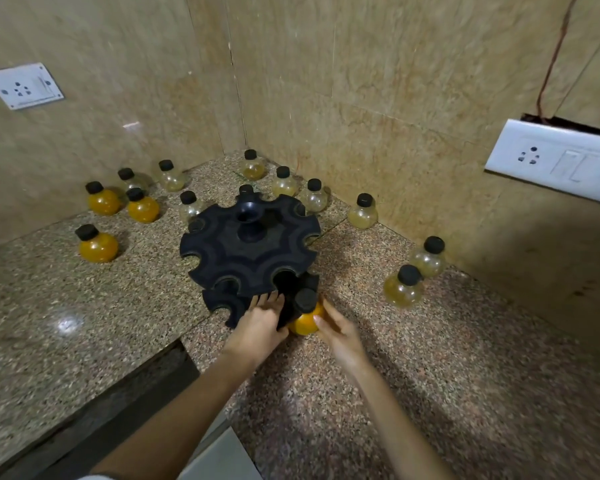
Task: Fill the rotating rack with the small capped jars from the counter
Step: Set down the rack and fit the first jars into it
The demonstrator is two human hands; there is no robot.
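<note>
A black two-tier rotating rack [248, 242] with notched rims stands on the speckled granite counter [361, 393] in a corner. An orange jar with a black cap [303, 318] sits at the rack's lower tier, front right. My right hand [338, 332] touches its right side with fingers apart. My left hand [258, 323] rests flat on the lower tier beside the jar. Several more capped jars stand around the rack: orange ones at the left [97, 242], pale ones at the back [253, 166] and right [404, 287].
Beige tiled walls close the corner. A white socket plate [23, 85] is on the left wall, a switch panel [555, 161] on the right wall. The counter's front edge drops off at lower left [146, 375].
</note>
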